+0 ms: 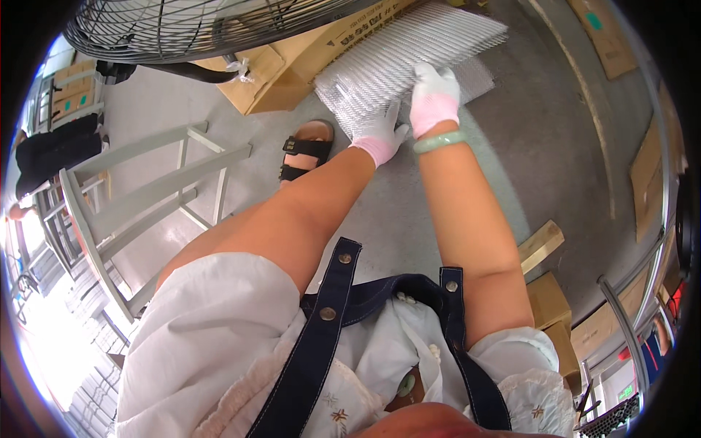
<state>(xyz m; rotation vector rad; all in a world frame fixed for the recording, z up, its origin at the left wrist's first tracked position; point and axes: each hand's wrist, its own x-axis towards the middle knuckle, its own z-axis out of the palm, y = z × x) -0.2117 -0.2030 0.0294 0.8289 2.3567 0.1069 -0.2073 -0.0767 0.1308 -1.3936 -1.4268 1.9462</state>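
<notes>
A thin stack of silvery, diagonally ridged mesh sheets is tilted above the floor at the top centre. My right hand, in a white glove with a pink cuff, is closed on the near right edge of the stack. My left hand, gloved the same way, grips the near left corner from below. The sheets hide part of its fingers, while its thumb sticks out to the right. Another part of the silvery sheeting shows beneath the stack, right of my right hand.
A black fan cage hangs over the top left, near a long cardboard box. At left stands a pale metal frame. A sandalled foot is on the grey floor. A wooden block and cardboard boxes lie at right.
</notes>
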